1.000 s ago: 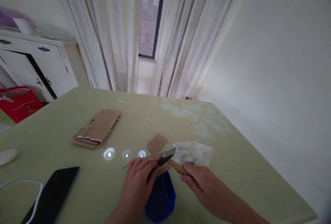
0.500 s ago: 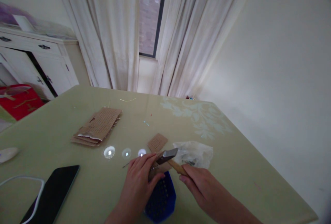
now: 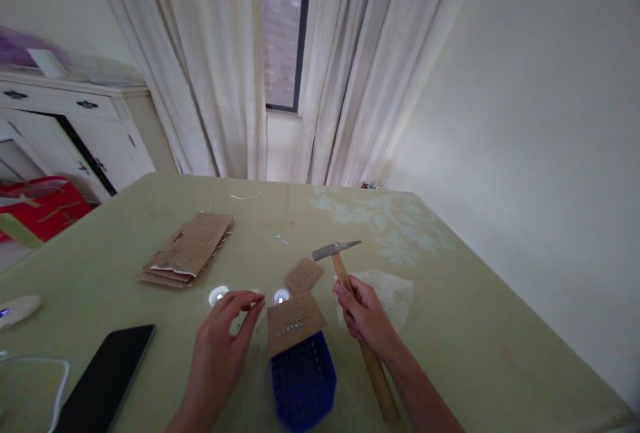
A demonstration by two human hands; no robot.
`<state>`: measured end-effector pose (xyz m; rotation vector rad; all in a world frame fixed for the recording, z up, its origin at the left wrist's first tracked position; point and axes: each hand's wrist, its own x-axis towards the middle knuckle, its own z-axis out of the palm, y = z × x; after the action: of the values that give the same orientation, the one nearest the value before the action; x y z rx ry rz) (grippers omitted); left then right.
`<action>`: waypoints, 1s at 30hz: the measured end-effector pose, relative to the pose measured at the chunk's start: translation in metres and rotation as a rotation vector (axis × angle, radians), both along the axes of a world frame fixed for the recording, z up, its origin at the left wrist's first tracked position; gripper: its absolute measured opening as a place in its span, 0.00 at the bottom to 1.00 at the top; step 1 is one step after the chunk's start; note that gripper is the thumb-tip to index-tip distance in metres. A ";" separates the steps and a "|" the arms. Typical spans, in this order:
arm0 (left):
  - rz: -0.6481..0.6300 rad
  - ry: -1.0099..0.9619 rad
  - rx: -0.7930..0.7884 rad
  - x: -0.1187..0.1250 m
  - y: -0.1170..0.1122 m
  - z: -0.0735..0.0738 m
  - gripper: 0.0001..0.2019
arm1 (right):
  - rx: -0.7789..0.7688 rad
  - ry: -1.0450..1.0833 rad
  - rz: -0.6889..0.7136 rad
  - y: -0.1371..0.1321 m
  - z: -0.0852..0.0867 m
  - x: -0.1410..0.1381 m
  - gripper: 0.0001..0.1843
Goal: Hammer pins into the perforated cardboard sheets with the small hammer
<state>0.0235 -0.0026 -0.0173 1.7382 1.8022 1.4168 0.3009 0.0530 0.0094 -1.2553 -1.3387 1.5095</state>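
My right hand [image 3: 367, 313] grips the wooden handle of a small hammer [image 3: 336, 250], whose metal head is raised above the table. My left hand [image 3: 226, 334] hovers just left of a perforated brown card [image 3: 294, 323], thumb and fingers curved and close together; whether they pinch anything is unclear. That card lies on the far end of a blue perforated block [image 3: 303, 379]. A smaller brown card [image 3: 304, 275] lies just beyond it. A clear plastic bag [image 3: 395, 291] sits behind my right hand.
A stack of perforated brown cards [image 3: 189, 251] lies at mid left on the green table [image 3: 450, 299]. A black phone [image 3: 105, 374] and a white cable [image 3: 35, 369] sit at near left. A white cabinet [image 3: 75, 126] and curtains [image 3: 220, 66] stand behind.
The hammer has swung up and back from the card. My left hand has let go of the card and drawn left. The card now lies uncovered on the blue block.
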 end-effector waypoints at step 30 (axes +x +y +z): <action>-0.237 -0.149 -0.185 0.045 -0.004 0.027 0.12 | -0.082 0.187 0.103 -0.019 -0.042 -0.022 0.27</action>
<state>0.0686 -0.0068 0.0094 1.6427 1.5394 1.2095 0.2786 0.0336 -0.0328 -1.0786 -1.2462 1.7240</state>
